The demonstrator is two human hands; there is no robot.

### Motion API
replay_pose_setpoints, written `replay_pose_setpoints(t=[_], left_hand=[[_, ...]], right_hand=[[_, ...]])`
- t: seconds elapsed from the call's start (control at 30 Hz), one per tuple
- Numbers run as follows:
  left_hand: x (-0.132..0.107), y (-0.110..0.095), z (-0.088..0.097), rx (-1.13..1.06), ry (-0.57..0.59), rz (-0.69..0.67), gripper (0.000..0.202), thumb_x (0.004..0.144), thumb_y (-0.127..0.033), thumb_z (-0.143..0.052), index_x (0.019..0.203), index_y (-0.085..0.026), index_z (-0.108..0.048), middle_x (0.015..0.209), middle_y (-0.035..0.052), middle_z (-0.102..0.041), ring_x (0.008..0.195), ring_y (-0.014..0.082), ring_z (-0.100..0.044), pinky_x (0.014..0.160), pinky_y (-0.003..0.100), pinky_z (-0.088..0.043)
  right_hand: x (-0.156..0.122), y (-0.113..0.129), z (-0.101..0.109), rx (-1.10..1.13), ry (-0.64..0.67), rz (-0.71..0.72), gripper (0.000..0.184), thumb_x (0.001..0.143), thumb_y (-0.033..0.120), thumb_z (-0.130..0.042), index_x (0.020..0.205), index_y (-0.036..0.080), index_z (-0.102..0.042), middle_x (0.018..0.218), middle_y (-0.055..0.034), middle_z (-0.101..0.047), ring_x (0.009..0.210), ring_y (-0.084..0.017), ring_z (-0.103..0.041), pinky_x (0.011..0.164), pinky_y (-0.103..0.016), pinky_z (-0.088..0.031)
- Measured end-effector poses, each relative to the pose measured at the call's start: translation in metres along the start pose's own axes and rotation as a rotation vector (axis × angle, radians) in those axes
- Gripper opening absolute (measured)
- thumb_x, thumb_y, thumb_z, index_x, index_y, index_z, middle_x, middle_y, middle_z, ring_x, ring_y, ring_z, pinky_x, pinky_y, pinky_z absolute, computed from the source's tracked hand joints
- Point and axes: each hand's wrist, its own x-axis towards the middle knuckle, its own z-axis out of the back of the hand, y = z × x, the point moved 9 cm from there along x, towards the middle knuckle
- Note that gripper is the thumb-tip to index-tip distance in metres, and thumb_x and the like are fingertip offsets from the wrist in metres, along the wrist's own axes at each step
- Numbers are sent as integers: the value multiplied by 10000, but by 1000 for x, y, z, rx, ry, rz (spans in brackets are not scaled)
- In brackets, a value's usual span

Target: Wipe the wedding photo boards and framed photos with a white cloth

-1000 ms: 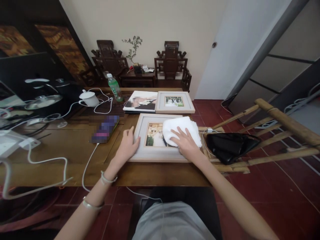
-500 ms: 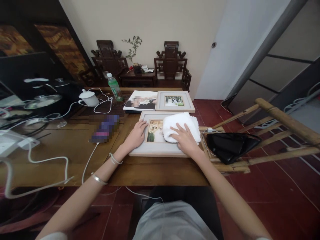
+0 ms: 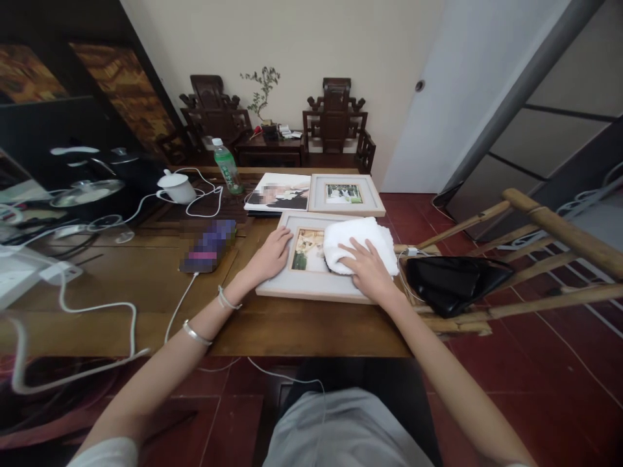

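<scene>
A light wood picture frame (image 3: pixel 275 285) with a pale mat and a photo lies flat near the front of the table. My left hand (image 3: pixel 272 254) rests on the frame's left side, fingers stretched out, holding nothing. Over the right part of the photo lies a folded white towel (image 3: pixel 379 233). My right hand (image 3: pixel 367 272) holds this towel against the frame, fingers spread over its top and the thumb sunk into the cloth. Behind lie a second, smaller-looking frame (image 3: pixel 372 194) and a white-edged photo panel (image 3: pixel 277 185), side by side.
To the left are a phone (image 3: pixel 209 246) on a white cable, a lidded white cup (image 3: pixel 178 188), a green-labelled bottle (image 3: pixel 228 167) and a glass-lidded pot (image 3: pixel 90 193). A black bag (image 3: pixel 452 282) sits on a bamboo chair (image 3: pixel 559 227) at right.
The whole view has shifted slightly right. Both hands and the towel keep about the same places on the frame.
</scene>
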Motion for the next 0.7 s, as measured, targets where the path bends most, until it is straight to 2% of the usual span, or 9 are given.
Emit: replay_pose_setpoints(t=[0.13, 0.3, 0.43, 0.53, 0.6, 0.7], left_hand=[[2, 1, -1, -12, 1, -14, 461, 929, -225, -342, 1304, -6, -495, 1420, 225, -449, 1400, 313, -318, 1166, 511, -260], [-4, 2, -2, -15, -84, -17, 421, 922, -175, -336, 1281, -46, -514, 1395, 207, -484, 1392, 304, -343, 1152, 529, -294], [-9, 4, -8, -18, -122, -4, 427, 877, -118, -368, 1269, -51, -522, 1374, 205, -496, 1385, 315, -352, 1148, 533, -305], [-11, 8, -11, -21, -135, 26, 480, 807, -48, -380, 1265, -47, -525, 1373, 204, -491, 1382, 318, -353, 1147, 523, -311], [-12, 8, -11, -31, -133, 28, 532, 755, -6, -380, 1265, -59, -527, 1373, 188, -493, 1381, 309, -354, 1148, 514, -311], [-10, 4, -6, -60, -141, -4, 610, 706, 24, -384, 1296, -74, -504, 1378, 173, -496, 1373, 295, -367, 1147, 505, -315]], right_hand=[[0, 0, -1, 6, 9, -6, 607, 641, -84, -485, 1157, 192, -650, 1415, -89, -523, 1382, -342, -344, 1112, -612, -239], [-2, -2, -1, 27, 2, 16, 616, 626, -80, -477, 1157, 186, -639, 1421, -98, -516, 1383, -343, -343, 1109, -613, -250], [3, -10, 9, -1, -49, 2, 628, 630, -99, -440, 1180, 151, -615, 1447, -130, -479, 1392, -326, -333, 1111, -569, -294], [25, -5, 20, -76, -90, 38, 625, 664, -116, -412, 1189, 164, -601, 1481, -107, -439, 1417, -311, -283, 1120, -555, -291], [49, 10, 23, -131, -95, 118, 595, 720, -107, -410, 1205, 186, -591, 1489, -80, -433, 1422, -312, -267, 1125, -563, -276], [91, 42, 16, -165, -77, 262, 469, 849, -25, -427, 1228, 202, -583, 1485, -74, -441, 1418, -313, -275, 1130, -562, -252]])
